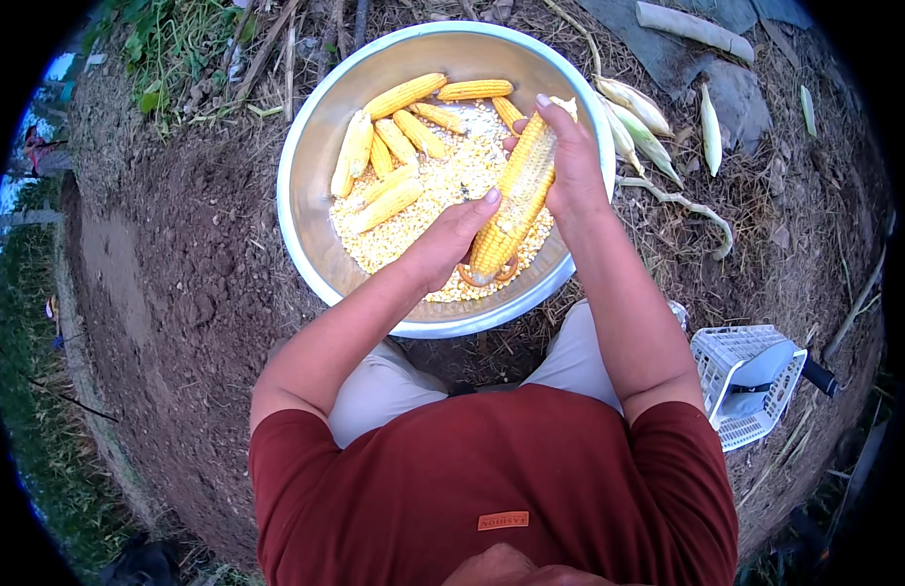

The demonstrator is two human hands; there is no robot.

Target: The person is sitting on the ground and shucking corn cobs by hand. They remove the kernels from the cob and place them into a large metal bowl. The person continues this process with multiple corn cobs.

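Observation:
Over a round metal basin (pixel 300 220), my two hands hold one yellow corn cob (pixel 517 192), which lies slanted. My left hand (pixel 452 234) grips its lower end, thumb on the cob's face. Around the upper end is my right hand (pixel 570 157), with its thumb near the tip. Part of the cob's face is bare of kernels. Loose corn kernels (pixel 438 198) cover the basin's bottom. Several whole corn cobs (pixel 419 133) lie on them at the basin's far and left sides. A brown ring-like thing (pixel 505 272) shows partly behind the held cob's lower end.
Several corn ears in husk (pixel 646 139) and a dry stalk (pixel 687 201) lie on the ground right of the basin. A white plastic basket (pixel 749 432) with things in it stands at my right. Green plants (pixel 149 66) grow at the upper left, above bare soil (pixel 196 278).

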